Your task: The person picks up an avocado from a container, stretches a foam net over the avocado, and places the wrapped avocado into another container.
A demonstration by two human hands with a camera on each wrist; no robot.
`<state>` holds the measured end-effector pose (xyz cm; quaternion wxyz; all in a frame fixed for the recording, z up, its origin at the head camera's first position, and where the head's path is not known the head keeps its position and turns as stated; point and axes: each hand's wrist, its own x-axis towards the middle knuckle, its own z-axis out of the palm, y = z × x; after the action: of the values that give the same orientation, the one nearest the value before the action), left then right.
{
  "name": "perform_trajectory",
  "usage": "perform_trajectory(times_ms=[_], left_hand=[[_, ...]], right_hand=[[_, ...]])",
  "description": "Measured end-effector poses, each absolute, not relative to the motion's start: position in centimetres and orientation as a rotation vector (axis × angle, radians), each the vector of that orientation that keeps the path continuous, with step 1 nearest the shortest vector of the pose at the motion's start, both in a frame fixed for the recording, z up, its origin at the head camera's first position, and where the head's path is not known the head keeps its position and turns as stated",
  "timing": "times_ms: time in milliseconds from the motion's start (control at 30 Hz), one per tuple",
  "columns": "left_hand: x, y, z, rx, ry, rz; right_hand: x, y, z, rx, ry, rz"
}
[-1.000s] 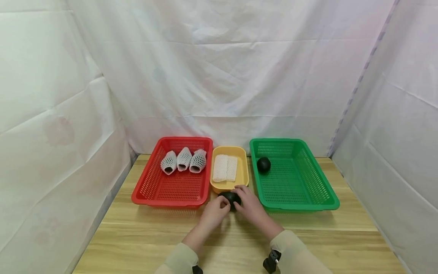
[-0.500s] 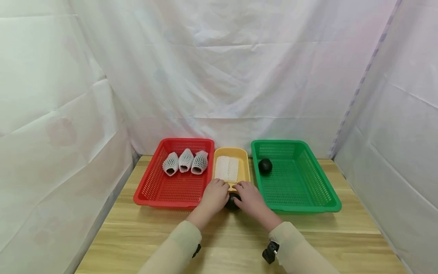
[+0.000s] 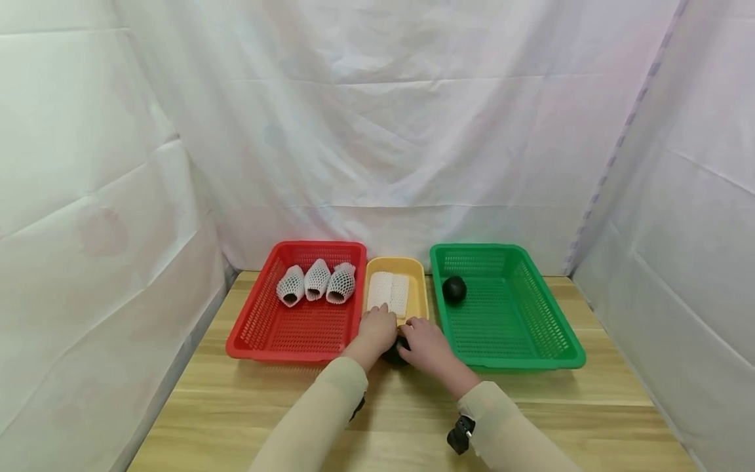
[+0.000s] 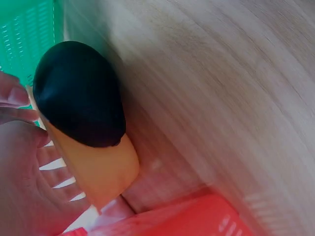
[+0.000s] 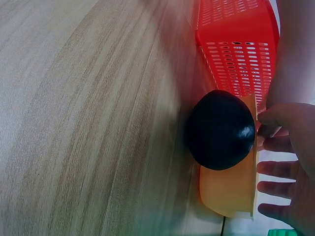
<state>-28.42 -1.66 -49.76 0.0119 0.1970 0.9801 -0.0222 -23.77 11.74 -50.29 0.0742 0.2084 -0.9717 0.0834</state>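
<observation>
A dark avocado (image 4: 78, 93) rests on the table against the front of the yellow tray (image 3: 420, 305). Two flat white foam nets (image 3: 389, 292) lie side by side in that tray. My left hand (image 3: 377, 330) reaches over the tray's front rim, its fingertips close to the nets; whether they touch is unclear. Above the avocado and beside the left hand, my right hand (image 3: 429, 345) has its fingers extended over the rim, as the right wrist view shows. Neither hand is seen gripping anything. In the head view both hands partly cover the avocado.
On the left stands a red basket (image 3: 283, 337) with three avocados in foam nets (image 3: 316, 280). A green basket (image 3: 501, 328) on the right holds one bare avocado (image 3: 454, 290). The wooden table (image 3: 407, 419) extends in front; white cloth (image 3: 377, 131) hangs behind.
A second ago the left hand was at the avocado's side; it has moved forward to the tray's rim. The right hand has stayed nearly in place.
</observation>
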Motion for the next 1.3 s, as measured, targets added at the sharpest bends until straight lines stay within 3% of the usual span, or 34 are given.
perform_trajectory(times_ms=[400,667,1300], left_hand=[[-29.6,-1.2,-50.3,0.485,2.994,-0.014],[-29.6,-1.3,-50.1,0.591,3.083,-0.110],[-28.7,-2.6,-47.4,0.493,3.321,0.732]], right_hand=[[-23.4,11.2,-50.4,0.556,-2.966,0.207],[-23.4,11.2,-50.3,0.538,-2.975,0.223],[-23.6,12.2,-49.3,0.548,-2.761,0.476]])
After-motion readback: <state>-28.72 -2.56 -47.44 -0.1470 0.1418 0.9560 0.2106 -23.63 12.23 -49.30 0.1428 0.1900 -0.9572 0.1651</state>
